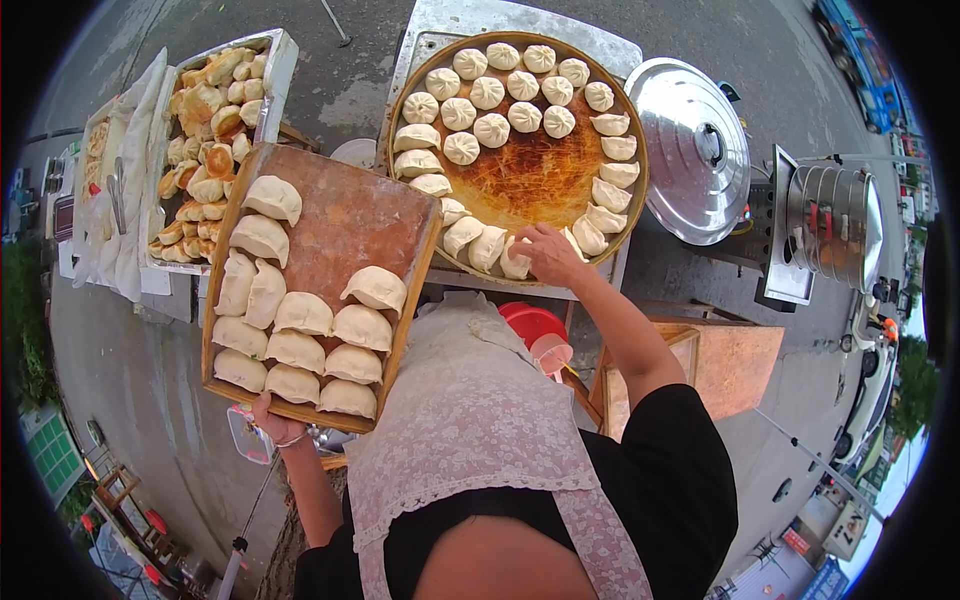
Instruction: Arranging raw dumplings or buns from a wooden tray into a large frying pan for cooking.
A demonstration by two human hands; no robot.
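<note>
My left hand (276, 418) grips the near edge of a wooden tray (340, 205), which is tilted at my left. On the tray lie several raw crescent dumplings (303, 313), grouped toward its left and near sides. My right hand (550, 254) reaches to the near rim of a large round pan (535, 180), its fingers closed around a crescent dumpling (514, 260). More crescents line the pan's sides and near rim. Round pleated buns (491, 129) fill its far part, while the browned, oily middle is bare.
A shiny metal lid (697, 150) stands right of the pan, and stacked steamers (835, 225) are farther right. At the far left, a metal tray (280, 85) holds browned buns. A red basin (530, 322) and a wooden box (735, 360) sit below the pan.
</note>
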